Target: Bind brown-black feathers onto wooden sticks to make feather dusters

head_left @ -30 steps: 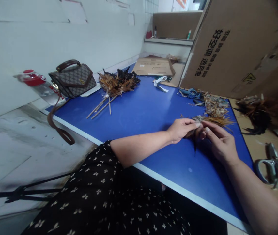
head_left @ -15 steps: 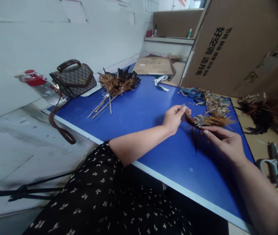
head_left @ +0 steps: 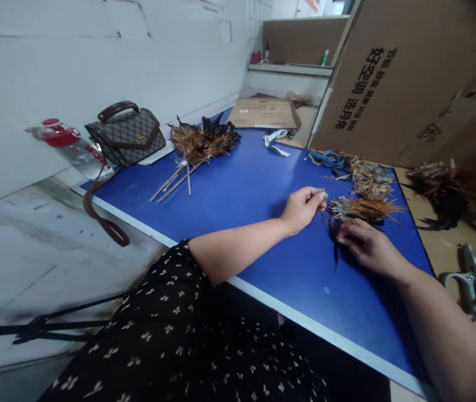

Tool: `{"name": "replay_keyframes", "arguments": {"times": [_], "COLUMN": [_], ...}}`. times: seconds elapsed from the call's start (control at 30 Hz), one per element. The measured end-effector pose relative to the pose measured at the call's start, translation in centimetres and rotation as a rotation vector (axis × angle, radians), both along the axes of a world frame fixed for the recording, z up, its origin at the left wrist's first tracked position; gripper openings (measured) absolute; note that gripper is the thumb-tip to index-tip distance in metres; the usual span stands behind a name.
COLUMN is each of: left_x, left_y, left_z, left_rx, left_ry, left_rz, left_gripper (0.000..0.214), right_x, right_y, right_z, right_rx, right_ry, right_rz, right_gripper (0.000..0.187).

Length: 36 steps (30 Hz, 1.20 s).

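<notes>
My left hand [head_left: 304, 209] is closed in a pinch above the blue tabletop; a small pale feather [head_left: 322, 191] end sticks out past its thumb, and the rest is hidden by the fingers. Lower and to the right, my right hand [head_left: 366, 245] has its fingers curled together, and what they hold, if anything, cannot be made out. A thin dark feather [head_left: 336, 254] hangs or lies just left of its fingertips. Between and beyond both hands lies a bunch of brown feathers [head_left: 361, 209] with greyish quill ends.
More loose feathers [head_left: 372, 177] and blue-handled scissors [head_left: 331, 158] lie behind. Feather bundles on sticks [head_left: 204, 139], a handbag [head_left: 128, 134] and a bottle [head_left: 68, 145] are at the left. Grey scissors [head_left: 472, 285] lie right, below a cardboard panel [head_left: 389, 100].
The brown feather stretched between my hands no longer shows there. My left hand moved slightly down and right; my right hand shifted left, and its fingers curled in.
</notes>
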<state>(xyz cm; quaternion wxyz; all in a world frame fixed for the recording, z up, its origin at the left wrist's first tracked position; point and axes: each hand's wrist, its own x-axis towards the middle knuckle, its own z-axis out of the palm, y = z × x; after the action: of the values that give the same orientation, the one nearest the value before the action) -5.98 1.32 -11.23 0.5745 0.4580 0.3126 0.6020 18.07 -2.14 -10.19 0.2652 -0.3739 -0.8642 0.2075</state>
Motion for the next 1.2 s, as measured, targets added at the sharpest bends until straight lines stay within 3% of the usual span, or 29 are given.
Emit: {"name": "replay_keyframes", "arguments": {"times": [0.23,0.3,0.43,0.5,0.67,0.83,0.9,1.07,1.2], "left_x": [0.4,0.5,0.6,0.6,0.5,0.4,0.5,0.5,0.5], "left_y": [0.1,0.2,0.5,0.5,0.3,0.0,-0.1,0.0,-0.1], "left_z": [-0.9,-1.1,-1.5,-1.7,-1.7,-1.4,-1.3,-1.3,-1.3], "left_rx": [0.011,0.018,0.024,0.031,0.026,0.019,0.017,0.015,0.002], "left_ry": [0.039,0.049,0.060,0.064,0.086,0.087,0.087,0.095,0.118], "left_rz": [-0.129,-0.148,-0.152,-0.150,-0.155,-0.168,-0.172,-0.198,-0.215], "left_gripper": [0.031,0.035,0.041,0.042,0.040,0.039,0.039,0.035,0.034], "right_x": [1.1,1.3,0.9,0.4,-0.2,0.5,0.7,0.0,-0.6], "right_y": [-0.6,-0.6,-0.7,-0.8,-0.7,-0.7,-0.9,-1.1,-1.1], "right_z": [0.4,0.7,1.4,1.5,1.0,0.8,1.2,1.8,1.5], "right_rx": [0.015,-0.017,-0.166,-0.195,-0.130,-0.069,-0.100,-0.191,-0.159], "right_ry": [0.128,0.110,-0.043,-0.104,-0.065,0.064,0.072,-0.066,-0.044], "right_rz": [-0.208,-0.148,0.121,0.174,0.112,-0.107,-0.073,0.166,0.127], "right_gripper": [0.039,0.039,0.040,0.043,0.048,0.043,0.040,0.040,0.048]}}
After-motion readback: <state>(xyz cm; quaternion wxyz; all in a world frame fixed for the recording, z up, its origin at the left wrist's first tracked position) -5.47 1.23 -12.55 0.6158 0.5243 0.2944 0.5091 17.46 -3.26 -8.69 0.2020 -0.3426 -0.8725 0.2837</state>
